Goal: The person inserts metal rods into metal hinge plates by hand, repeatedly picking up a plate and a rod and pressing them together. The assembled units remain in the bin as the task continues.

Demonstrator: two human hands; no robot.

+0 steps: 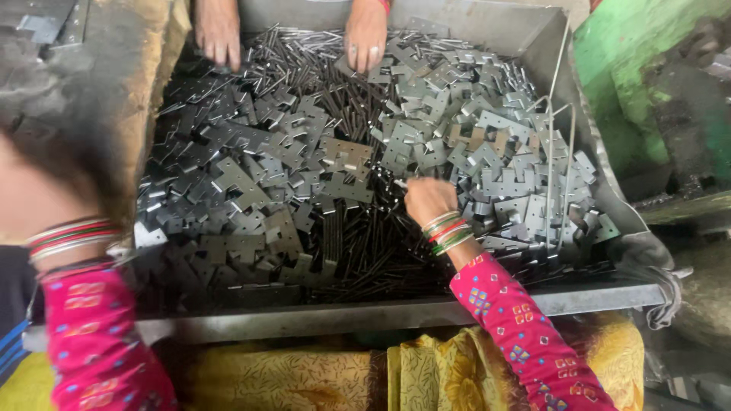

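A wide metal tray (396, 310) holds a heap of flat grey metal plates (304, 167) with punched holes, lying over several thin dark metal pins (358, 243). My right hand (426, 199), with coloured bangles and a pink patterned sleeve, reaches into the middle of the heap. Its fingers are curled around a small bright metal piece (398, 183) at the fingertips. My left hand (34, 183) is raised at the far left, outside the tray. It is blurred, so its fingers cannot be made out; bangles sit on the wrist.
Another person's two hands (217, 34) (365, 36) rest on the pile at the tray's far side. Bent wire rods (560, 144) lie over the plates at right. A green machine body (647, 84) stands to the right, and yellow cloth (304, 377) lies below the tray's near rim.
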